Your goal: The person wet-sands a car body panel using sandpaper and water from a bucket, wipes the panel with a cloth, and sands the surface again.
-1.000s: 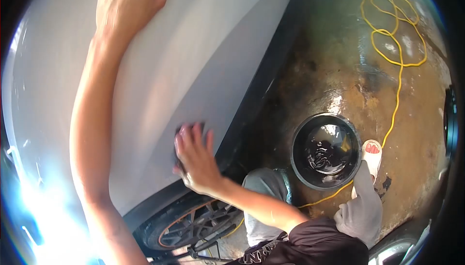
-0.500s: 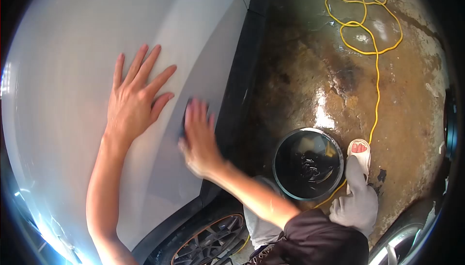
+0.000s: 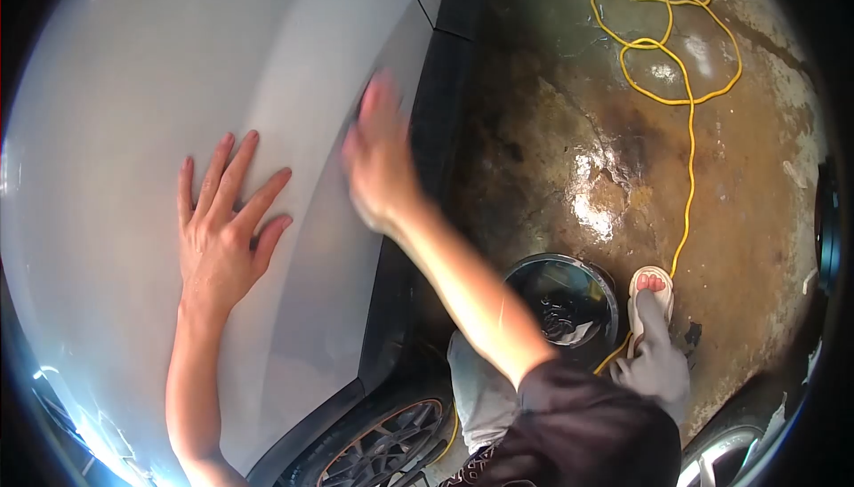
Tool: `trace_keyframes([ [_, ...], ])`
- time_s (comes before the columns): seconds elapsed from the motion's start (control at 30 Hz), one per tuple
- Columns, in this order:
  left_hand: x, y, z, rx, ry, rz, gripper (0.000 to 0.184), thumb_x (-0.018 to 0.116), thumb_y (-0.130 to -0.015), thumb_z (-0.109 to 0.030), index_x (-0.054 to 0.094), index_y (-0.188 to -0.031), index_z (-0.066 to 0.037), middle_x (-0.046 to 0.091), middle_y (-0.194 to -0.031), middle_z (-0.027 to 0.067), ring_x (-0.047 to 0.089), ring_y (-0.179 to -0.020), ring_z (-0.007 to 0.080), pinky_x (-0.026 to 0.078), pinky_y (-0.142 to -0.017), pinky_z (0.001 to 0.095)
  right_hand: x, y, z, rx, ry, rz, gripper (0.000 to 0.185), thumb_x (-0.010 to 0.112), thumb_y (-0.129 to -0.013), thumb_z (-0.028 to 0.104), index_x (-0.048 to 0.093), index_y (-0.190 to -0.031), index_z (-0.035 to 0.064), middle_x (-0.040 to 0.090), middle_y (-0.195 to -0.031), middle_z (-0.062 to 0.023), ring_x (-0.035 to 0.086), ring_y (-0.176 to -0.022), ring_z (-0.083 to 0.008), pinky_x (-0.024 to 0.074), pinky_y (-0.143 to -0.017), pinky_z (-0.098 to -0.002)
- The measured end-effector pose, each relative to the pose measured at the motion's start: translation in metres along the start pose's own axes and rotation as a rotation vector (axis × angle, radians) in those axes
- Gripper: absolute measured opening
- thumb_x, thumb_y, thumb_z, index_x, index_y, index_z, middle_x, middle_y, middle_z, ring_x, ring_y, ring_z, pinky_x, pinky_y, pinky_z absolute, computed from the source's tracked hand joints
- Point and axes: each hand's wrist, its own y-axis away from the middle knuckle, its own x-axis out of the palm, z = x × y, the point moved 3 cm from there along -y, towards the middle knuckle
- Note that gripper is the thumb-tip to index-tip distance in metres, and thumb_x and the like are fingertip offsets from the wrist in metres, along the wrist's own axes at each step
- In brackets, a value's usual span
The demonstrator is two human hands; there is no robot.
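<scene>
My left hand (image 3: 221, 238) lies flat with fingers spread on the grey car panel (image 3: 178, 69). To its right, my right hand (image 3: 382, 158) is smeared by motion against the lower part of the same panel, near the dark sill. A dark thing shows at the edge of its fingers; most of it is hidden under the hand, and I cannot make out what it is. Below my right hand is the car's wheel (image 3: 382, 447).
A black bucket of dark water (image 3: 614, 296) stands on the wet floor beside my sandalled foot (image 3: 651, 284). A yellow hose or cord (image 3: 692, 167) runs past it and coils farther off. Another wheel (image 3: 725, 451) is at the lower right.
My right hand has moved up along the panel with the dark thing under it. My left hand first came into full view, then shifted slightly down and left in view.
</scene>
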Motion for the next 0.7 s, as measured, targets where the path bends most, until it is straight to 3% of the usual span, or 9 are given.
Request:
trace_keyframes([
  [0.07, 0.000, 0.005, 0.002, -0.015, -0.003, 0.002, 0.043, 0.078, -0.078, -0.026, 0.071, -0.120, -0.019, 0.046, -0.153, 0.0051, 0.038, -0.144, 0.0289, 0.025, -0.118, 0.0570, -0.032, -0.097, -0.038, 0.103, -0.111, -0.065, 0.067, 0.030, -0.107, 0.037, 0.008, -0.156, -0.0027, 0.005, -0.164, -0.0245, 0.008, -0.153, -0.0348, 0.0094, -0.121, -0.0552],
  [0.13, -0.001, 0.003, 0.001, -0.003, 0.010, -0.017, 0.042, 0.077, -0.079, -0.026, 0.072, -0.120, -0.019, 0.047, -0.152, 0.0051, 0.039, -0.143, 0.0287, 0.025, -0.117, 0.0573, -0.033, -0.090, -0.032, 0.131, -0.136, -0.046, 0.067, 0.033, -0.107, 0.035, 0.010, -0.156, -0.0039, 0.005, -0.164, -0.0246, 0.007, -0.153, -0.0374, 0.0096, -0.121, -0.0562],
  [0.23, -0.002, 0.001, 0.001, -0.004, 0.006, -0.006, 0.040, 0.077, -0.080, -0.025, 0.072, -0.120, -0.019, 0.047, -0.152, 0.0050, 0.040, -0.143, 0.0285, 0.025, -0.117, 0.0567, 0.004, 0.044, 0.036, 0.022, 0.056, 0.015, 0.078, 0.055, -0.098, 0.026, 0.012, -0.155, -0.0064, 0.006, -0.163, -0.0288, 0.007, -0.150, -0.0478, 0.0101, -0.119, -0.0616],
  [0.3, 0.000, 0.002, 0.000, -0.007, 0.002, -0.007, 0.040, 0.076, -0.080, -0.025, 0.072, -0.119, -0.019, 0.047, -0.152, 0.0049, 0.040, -0.143, 0.0283, 0.025, -0.118, 0.0563, 0.020, 0.137, 0.075, -0.041, -0.033, 0.310, 0.073, 0.039, -0.104, 0.037, 0.005, -0.158, 0.0010, -0.003, -0.164, -0.0260, -0.002, -0.152, -0.0431, 0.0034, -0.119, -0.0609],
  [0.37, -0.001, 0.001, 0.002, -0.004, -0.006, -0.009, 0.039, 0.076, -0.080, -0.025, 0.072, -0.119, -0.020, 0.047, -0.152, 0.0048, 0.040, -0.143, 0.0281, 0.026, -0.118, 0.0559, 0.019, 0.083, 0.044, 0.014, -0.286, 0.166, 0.073, 0.046, -0.101, 0.029, 0.011, -0.155, -0.0049, 0.004, -0.162, -0.0289, 0.005, -0.150, -0.0459, 0.0066, -0.119, -0.0614],
  [0.43, 0.001, 0.003, 0.002, 0.006, 0.003, -0.038, 0.038, 0.076, -0.081, -0.024, 0.072, -0.119, -0.020, 0.047, -0.152, 0.0045, 0.040, -0.143, 0.0275, 0.026, -0.118, 0.0550, -0.008, -0.026, -0.011, 0.044, -0.020, 0.034, 0.068, 0.040, -0.103, 0.030, 0.013, -0.154, -0.0076, 0.008, -0.163, -0.0271, 0.010, -0.151, -0.0422, 0.0080, -0.119, -0.0607],
  [0.5, 0.002, 0.004, 0.004, 0.005, -0.001, -0.033, 0.038, 0.076, -0.081, -0.024, 0.072, -0.118, -0.020, 0.047, -0.152, 0.0043, 0.040, -0.143, 0.0276, 0.026, -0.118, 0.0549, -0.040, -0.118, -0.056, 0.133, -0.148, -0.038, 0.070, 0.025, -0.107, 0.045, 0.007, -0.157, 0.0000, 0.004, -0.166, -0.0191, 0.004, -0.154, -0.0329, 0.0051, -0.120, -0.0588],
  [0.6, 0.000, 0.002, 0.002, 0.003, -0.002, -0.032, 0.037, 0.076, -0.081, -0.024, 0.072, -0.118, -0.020, 0.048, -0.151, 0.0039, 0.040, -0.143, 0.0276, 0.025, -0.118, 0.0549, -0.021, -0.078, -0.034, 0.170, -0.068, -0.036, 0.071, 0.029, -0.107, 0.043, 0.006, -0.157, -0.0006, 0.002, -0.165, -0.0210, 0.003, -0.153, -0.0379, 0.0057, -0.120, -0.0592],
  [0.7, 0.001, 0.003, 0.002, -0.001, -0.005, -0.033, 0.037, 0.076, -0.081, -0.024, 0.072, -0.118, -0.020, 0.048, -0.151, 0.0034, 0.040, -0.143, 0.0277, 0.026, -0.118, 0.0550, 0.009, 0.075, 0.061, 0.081, 0.040, 0.155, 0.081, 0.058, -0.096, 0.025, 0.012, -0.154, -0.0080, 0.005, -0.162, -0.0305, 0.006, -0.149, -0.0502, 0.0106, -0.116, -0.0655],
])
